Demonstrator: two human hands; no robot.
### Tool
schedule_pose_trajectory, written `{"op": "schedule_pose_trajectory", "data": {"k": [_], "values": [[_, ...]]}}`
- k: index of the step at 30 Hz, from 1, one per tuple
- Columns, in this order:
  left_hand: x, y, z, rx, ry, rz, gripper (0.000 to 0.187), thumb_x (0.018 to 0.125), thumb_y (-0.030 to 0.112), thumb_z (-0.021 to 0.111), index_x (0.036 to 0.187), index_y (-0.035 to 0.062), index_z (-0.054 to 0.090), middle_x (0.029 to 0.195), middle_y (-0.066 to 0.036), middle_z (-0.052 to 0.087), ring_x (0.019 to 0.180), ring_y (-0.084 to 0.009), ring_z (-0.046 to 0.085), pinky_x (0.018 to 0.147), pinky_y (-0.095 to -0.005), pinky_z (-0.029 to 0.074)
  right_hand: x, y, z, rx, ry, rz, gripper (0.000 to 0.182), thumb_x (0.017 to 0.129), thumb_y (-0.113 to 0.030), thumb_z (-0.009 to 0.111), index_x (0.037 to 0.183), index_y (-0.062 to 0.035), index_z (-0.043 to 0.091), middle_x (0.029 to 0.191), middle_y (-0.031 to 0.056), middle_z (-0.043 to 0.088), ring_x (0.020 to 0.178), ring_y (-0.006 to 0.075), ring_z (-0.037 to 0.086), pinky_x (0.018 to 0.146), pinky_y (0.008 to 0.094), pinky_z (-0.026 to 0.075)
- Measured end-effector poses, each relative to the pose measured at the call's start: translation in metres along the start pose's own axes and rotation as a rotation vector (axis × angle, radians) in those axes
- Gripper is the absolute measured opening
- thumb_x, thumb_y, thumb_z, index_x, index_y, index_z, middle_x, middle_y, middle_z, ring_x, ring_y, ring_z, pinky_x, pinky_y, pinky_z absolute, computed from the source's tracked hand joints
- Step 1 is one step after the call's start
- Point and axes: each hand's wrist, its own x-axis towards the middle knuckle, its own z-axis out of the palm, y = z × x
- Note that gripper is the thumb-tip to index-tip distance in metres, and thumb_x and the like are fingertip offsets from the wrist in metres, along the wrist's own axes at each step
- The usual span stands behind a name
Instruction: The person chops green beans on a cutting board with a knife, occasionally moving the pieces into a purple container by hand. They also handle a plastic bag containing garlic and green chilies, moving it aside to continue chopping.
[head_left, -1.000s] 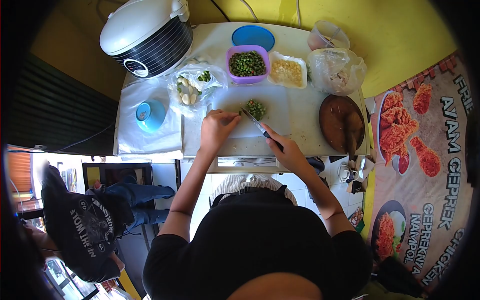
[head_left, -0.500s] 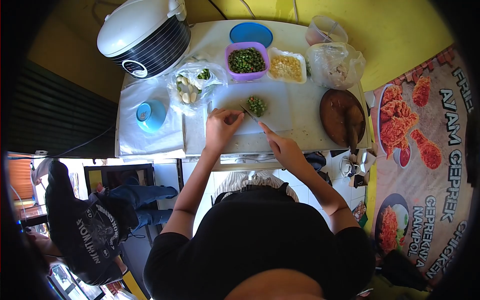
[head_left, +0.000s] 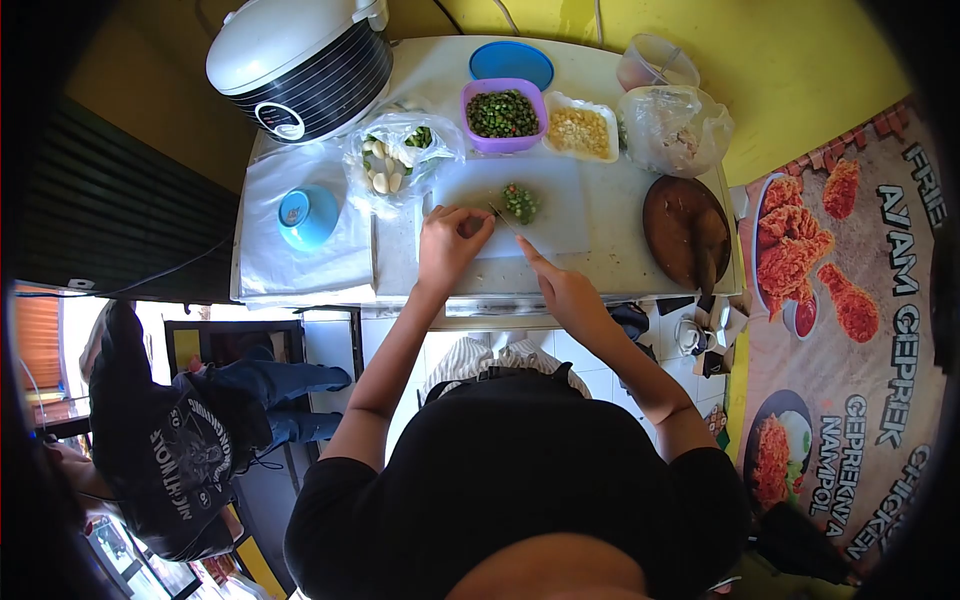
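My right hand [head_left: 568,292] is closed round the handle of a small knife [head_left: 506,222], index finger stretched along it. The blade points up and left over a white cutting board [head_left: 562,222]. Beside its tip lies a small heap of chopped green pieces [head_left: 520,203] with a few red bits. On the left edge of the board my left hand [head_left: 452,245] is pinched, thumb against fingers, close to the knife tip. Whatever sits between those fingertips is too small to make out.
Behind the board stand a purple tub [head_left: 503,117] of chopped greens, a tray of pale yellow pieces [head_left: 582,130] and a bag of garlic cloves [head_left: 385,165]. A stone mortar [head_left: 665,232] is right, a blue bowl [head_left: 306,220] left. A person [head_left: 180,440] stands lower left.
The camera view has shifted slightly, so the table items sit a little further right. The knife tip remains by my left fingertips, with its blade turned a little.
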Motion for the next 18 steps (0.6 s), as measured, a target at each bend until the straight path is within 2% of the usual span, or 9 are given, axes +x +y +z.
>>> {"op": "schedule_pose_trajectory", "data": {"k": [3, 6, 8, 11, 15, 18], "values": [[-0.001, -0.001, 0.0, 0.015, 0.012, 0.007, 0.009, 0.073, 0.014, 0.073, 0.077, 0.0065, 0.072, 0.058, -0.005, 0.055, 0.058, -0.0198, 0.05, 0.059, -0.0343, 0.042, -0.012, 0.005, 0.001, 0.008, 0.015, -0.012, 0.06, 0.093, -0.012, 0.046, 0.147, -0.0291, 0.025, 0.06, 0.0224, 0.056, 0.054, 0.0379, 0.058, 0.055, 0.0474, 0.047], [-0.002, -0.002, 0.0, 0.004, 0.006, -0.007, 0.009, 0.073, 0.015, 0.073, 0.077, 0.0068, 0.072, 0.059, -0.005, 0.056, 0.058, -0.02, 0.05, 0.06, -0.0346, 0.042, -0.015, 0.007, -0.003, 0.098, 0.055, -0.041, 0.057, 0.093, -0.012, 0.047, 0.145, -0.0282, 0.03, 0.059, 0.0221, 0.053, 0.052, 0.0364, 0.057, 0.055, 0.0441, 0.046], [-0.003, -0.002, 0.0, -0.006, 0.013, -0.002, 0.009, 0.073, 0.015, 0.073, 0.078, 0.0068, 0.072, 0.06, -0.005, 0.056, 0.059, -0.0201, 0.05, 0.06, -0.0344, 0.042, -0.011, 0.003, -0.012, 0.283, 0.048, 0.002, 0.053, 0.094, -0.011, 0.048, 0.143, -0.0271, 0.036, 0.058, 0.0207, 0.05, 0.049, 0.0333, 0.054, 0.055, 0.0399, 0.045], [-0.003, -0.002, 0.001, -0.019, 0.031, 0.016, 0.009, 0.073, 0.015, 0.072, 0.078, 0.0068, 0.072, 0.061, -0.005, 0.057, 0.06, -0.0201, 0.05, 0.061, -0.0343, 0.042, -0.007, -0.002, -0.015, 0.308, 0.056, 0.012, 0.051, 0.094, -0.012, 0.049, 0.142, -0.0263, 0.038, 0.057, 0.0195, 0.047, 0.047, 0.0308, 0.049, 0.054, 0.0374, 0.044], [-0.004, -0.002, 0.0, -0.022, 0.021, 0.005, 0.01, 0.073, 0.014, 0.073, 0.079, 0.0066, 0.072, 0.061, -0.005, 0.057, 0.061, -0.0204, 0.05, 0.061, -0.0346, 0.043, -0.005, -0.004, -0.009, 0.32, 0.045, -0.026, 0.052, 0.094, -0.012, 0.05, 0.143, -0.0266, 0.037, 0.057, 0.0194, 0.046, 0.046, 0.0298, 0.047, 0.054, 0.0372, 0.043], [-0.005, -0.002, 0.0, -0.027, 0.028, -0.005, 0.009, 0.072, 0.014, 0.073, 0.078, 0.0065, 0.072, 0.061, -0.005, 0.056, 0.06, -0.0205, 0.05, 0.061, -0.0346, 0.043, -0.005, -0.004, -0.009, 0.297, 0.033, -0.01, 0.052, 0.094, -0.013, 0.049, 0.143, -0.0268, 0.037, 0.057, 0.0201, 0.048, 0.047, 0.0319, 0.05, 0.054, 0.0384, 0.044]]}}
